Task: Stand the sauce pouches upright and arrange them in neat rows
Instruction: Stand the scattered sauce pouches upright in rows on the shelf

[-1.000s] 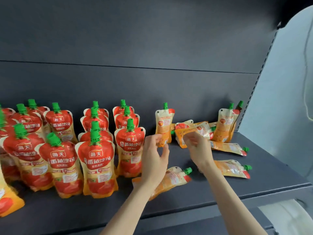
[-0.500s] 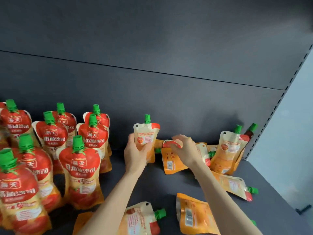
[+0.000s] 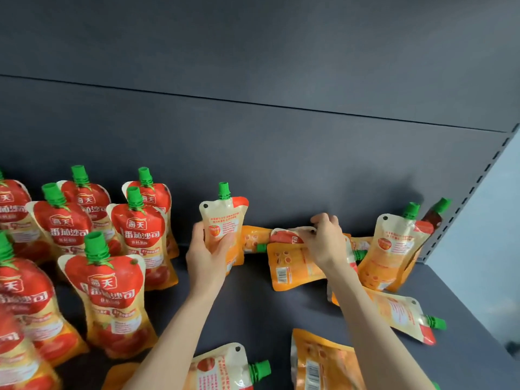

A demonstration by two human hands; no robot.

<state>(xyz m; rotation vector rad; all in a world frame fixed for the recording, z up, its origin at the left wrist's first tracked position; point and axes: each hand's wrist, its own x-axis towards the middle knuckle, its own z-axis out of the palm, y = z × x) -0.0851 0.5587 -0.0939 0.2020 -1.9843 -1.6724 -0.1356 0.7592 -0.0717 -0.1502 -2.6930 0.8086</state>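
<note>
The upright pouch is standing near the back of the shelf, just right of the finished rows, with its pale printed back facing the camera and its green cap pointing up. The left hand is wrapping its thumb and fingers round the pouch's lower body, probably because the soft base is not carrying it securely and the face needs turning to match its neighbours. Just beside it, the right hand is pinching the top edge of a fallen pouch that is lying against the back panel; gripping there should let it swing up onto its base, though the fingertips are partly hiding the exact hold. To the left, the red-fronted pouches are standing in rows with labels forward, setting the pattern to follow. Further right, a tilted pouch is leaning toward the shelf's side upright, another pouch is lying flat with its cap pointing right, and 2 more are lying at the front edge, so much of the right side is waiting to be stood up.
</note>
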